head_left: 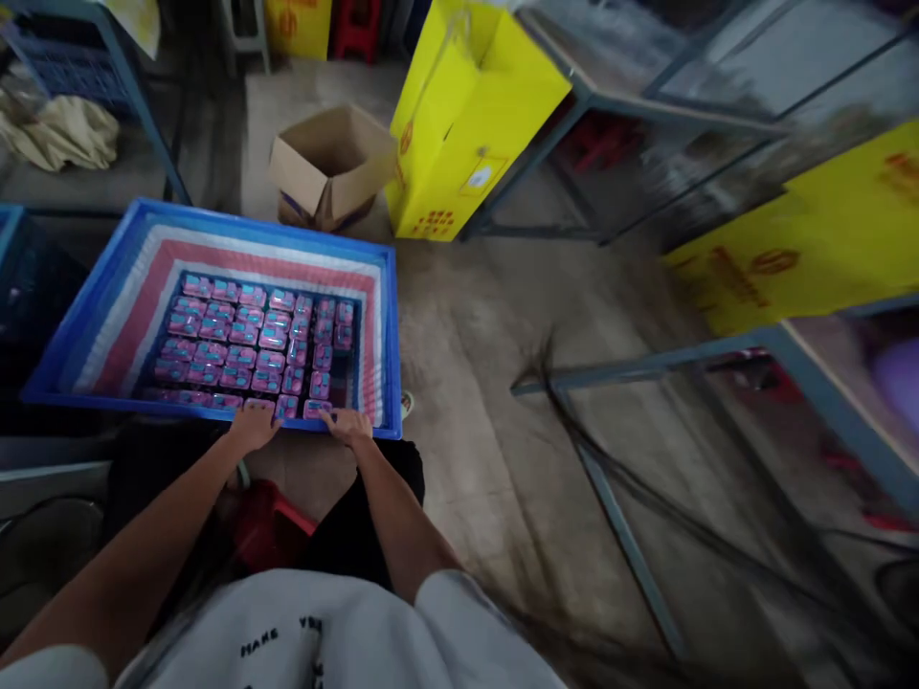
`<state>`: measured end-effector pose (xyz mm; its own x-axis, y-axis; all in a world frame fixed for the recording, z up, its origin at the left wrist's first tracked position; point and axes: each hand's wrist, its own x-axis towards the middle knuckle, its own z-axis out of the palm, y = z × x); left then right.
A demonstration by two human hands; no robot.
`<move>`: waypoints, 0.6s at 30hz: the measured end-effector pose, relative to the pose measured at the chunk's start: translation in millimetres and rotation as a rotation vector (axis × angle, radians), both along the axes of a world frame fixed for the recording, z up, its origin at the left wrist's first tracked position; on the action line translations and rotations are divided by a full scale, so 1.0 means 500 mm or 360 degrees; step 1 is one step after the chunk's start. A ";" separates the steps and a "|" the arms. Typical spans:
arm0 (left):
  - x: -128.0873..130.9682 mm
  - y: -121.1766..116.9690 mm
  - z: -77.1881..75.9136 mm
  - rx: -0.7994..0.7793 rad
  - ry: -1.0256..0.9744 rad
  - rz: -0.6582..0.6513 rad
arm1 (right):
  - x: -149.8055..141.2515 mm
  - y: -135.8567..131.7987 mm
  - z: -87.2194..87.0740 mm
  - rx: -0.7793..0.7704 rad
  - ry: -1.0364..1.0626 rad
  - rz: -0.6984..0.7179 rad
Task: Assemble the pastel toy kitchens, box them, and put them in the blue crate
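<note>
A blue crate (392, 335) lined with red, white and blue striped sheeting stands on the floor in front of me. Several rows of pink and teal packets (244, 340) lie flat in its bottom. My left hand (253, 426) rests at the crate's near rim, fingers reaching down onto the front row of packets. My right hand (347, 423) sits beside it at the same rim, fingers curled over a pink packet (316, 409). Whether either hand grips a packet is hidden by the fingers and the rim.
A red stool (269, 526) is under me. An open cardboard box (330, 167) and a tall yellow carton (466, 115) stand behind the crate. Blue metal table frames (624, 536) with glass tops stand to the right, another yellow carton (804, 239) among them.
</note>
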<state>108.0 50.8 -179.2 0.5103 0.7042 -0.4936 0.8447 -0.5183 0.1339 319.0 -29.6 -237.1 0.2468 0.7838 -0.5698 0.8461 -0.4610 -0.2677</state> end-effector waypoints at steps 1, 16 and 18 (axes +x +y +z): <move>-0.021 -0.024 0.037 0.0019 -0.0029 -0.0002 | -0.009 -0.006 0.008 0.0039 -0.0018 -0.0018; -0.639 -0.679 0.404 0.0913 -0.1012 0.0968 | -0.415 -0.171 0.217 0.1460 0.0453 0.0806; -0.639 -0.696 0.413 0.0871 -0.1002 0.1255 | -0.501 -0.175 0.292 0.1719 0.0713 0.1143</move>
